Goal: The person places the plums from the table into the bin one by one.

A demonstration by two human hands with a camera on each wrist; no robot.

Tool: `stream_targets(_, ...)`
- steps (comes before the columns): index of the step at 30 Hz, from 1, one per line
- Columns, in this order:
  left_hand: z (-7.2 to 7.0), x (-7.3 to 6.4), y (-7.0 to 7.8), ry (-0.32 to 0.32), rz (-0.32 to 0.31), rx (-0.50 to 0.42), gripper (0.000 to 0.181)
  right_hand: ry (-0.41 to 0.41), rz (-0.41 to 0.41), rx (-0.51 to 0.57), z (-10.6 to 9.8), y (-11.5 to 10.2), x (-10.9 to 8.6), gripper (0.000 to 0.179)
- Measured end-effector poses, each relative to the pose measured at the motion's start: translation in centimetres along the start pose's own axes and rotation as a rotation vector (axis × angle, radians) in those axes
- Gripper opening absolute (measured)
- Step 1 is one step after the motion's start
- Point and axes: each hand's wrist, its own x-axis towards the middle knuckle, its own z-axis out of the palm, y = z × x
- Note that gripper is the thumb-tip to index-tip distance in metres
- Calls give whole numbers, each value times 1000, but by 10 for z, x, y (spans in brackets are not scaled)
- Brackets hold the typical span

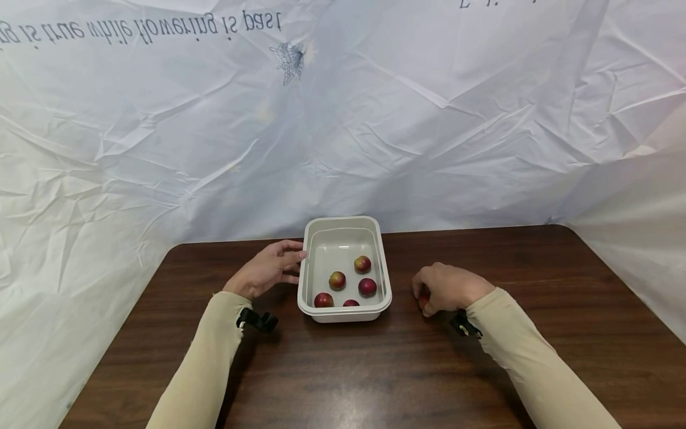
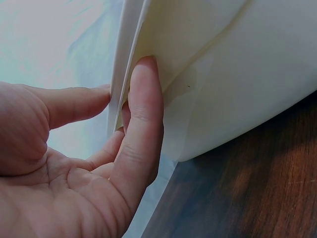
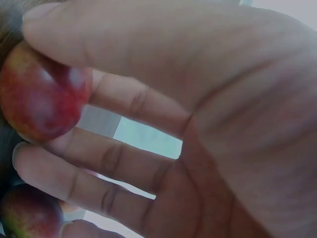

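The left hand (image 1: 268, 271) pinched the tub (image 1: 343, 317); right of the tub, the right hand (image 1: 450, 288) held a plum (image 3: 44, 94) in thumb and fingers, which a loose grip might let roll away.

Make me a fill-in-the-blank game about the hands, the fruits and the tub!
1. In the head view, ____ round reddish fruits show inside the smooth white rectangular tub.
2. The bare right hand holds another ____.
3. On the dark brown wood-grained table, the tub stands between the person's two ____.

Missing words: five; fruit; hands.
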Motion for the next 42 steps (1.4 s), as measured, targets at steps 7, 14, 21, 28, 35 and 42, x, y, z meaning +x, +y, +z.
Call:
stream_targets(7,0,-1,1,-2,-1,-4,50,21,8,-11,-4,0,0,19)
stream_targets(14,0,-1,1,-2,-1,1,49,64,-20,-8,-9,0,-2,17)
stream_targets(21,1,-1,1,0,-6,-7,50,138,-60,-28,-11,0,-3,21)
stream_targets(28,0,-1,1,-1,-4,-10,50,196,-98,-49,-11,-1,-1,19)
stream_targets(35,0,-1,1,0,1,-9,51,251,-130,-75,-12,-3,-2,15)
stream_targets(42,1,-1,1,-1,14,-8,49,308,-152,-88,-13,-4,-5,18)
